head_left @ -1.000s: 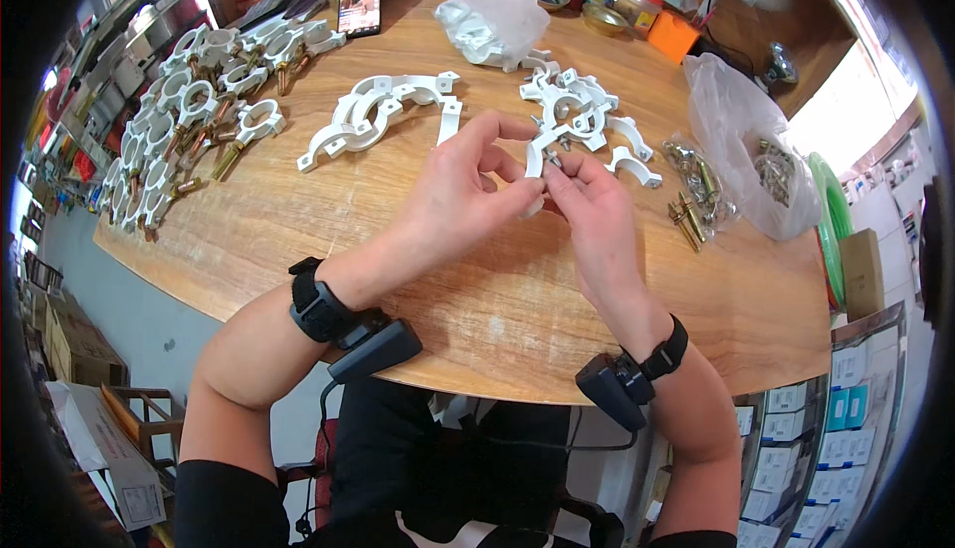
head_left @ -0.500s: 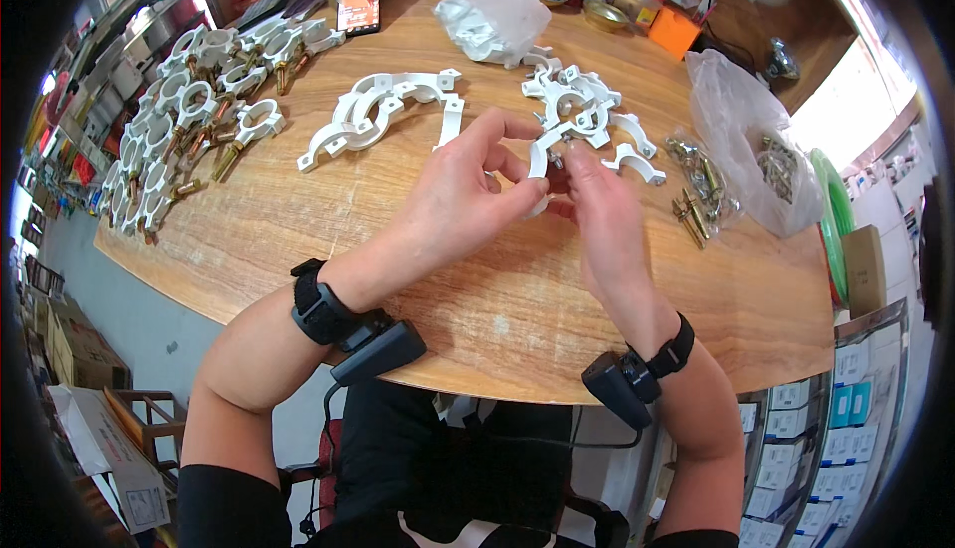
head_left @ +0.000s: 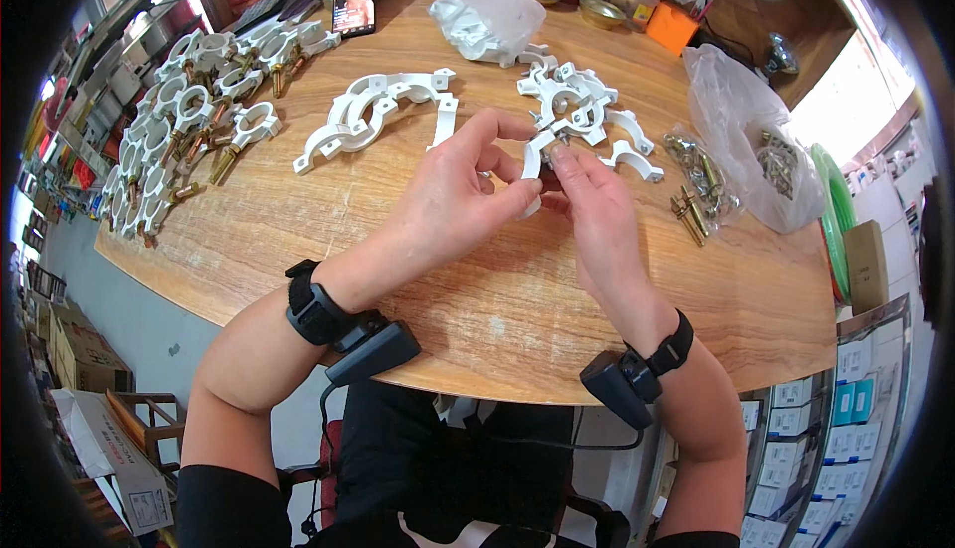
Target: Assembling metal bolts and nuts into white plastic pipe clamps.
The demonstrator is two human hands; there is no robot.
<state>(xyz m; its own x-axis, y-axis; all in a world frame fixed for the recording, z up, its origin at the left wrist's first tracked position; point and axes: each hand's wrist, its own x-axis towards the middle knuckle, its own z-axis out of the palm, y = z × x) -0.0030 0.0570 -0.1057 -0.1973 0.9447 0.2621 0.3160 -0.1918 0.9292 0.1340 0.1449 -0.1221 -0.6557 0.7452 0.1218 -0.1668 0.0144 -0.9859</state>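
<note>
Above the middle of the table my left hand [head_left: 450, 188] pinches a curved white pipe clamp [head_left: 533, 157] between thumb and fingers. My right hand [head_left: 603, 208] is closed at the clamp's far end, thumb and fingers on a small metal screw that is mostly hidden behind them. Just beyond the hands lies a pile of loose white clamp halves [head_left: 565, 100]. To the left rest several larger white clamp halves [head_left: 368, 115]. Farther left, many white ring clamps with brass-coloured anchor bolts [head_left: 194, 105] are heaped together.
Loose anchor bolts [head_left: 688, 212] and a clear bag of fittings [head_left: 786, 175] lie on the right. A crumpled white plastic bag [head_left: 487, 16] and an upright phone [head_left: 354, 1] stand at the back. Green coiled hose [head_left: 834, 215] hangs past the right edge.
Both hands and the clamp have shifted slightly left. My right fingers, blurred before, now sit still and closer around the clamp's end, covering more of the screw.
</note>
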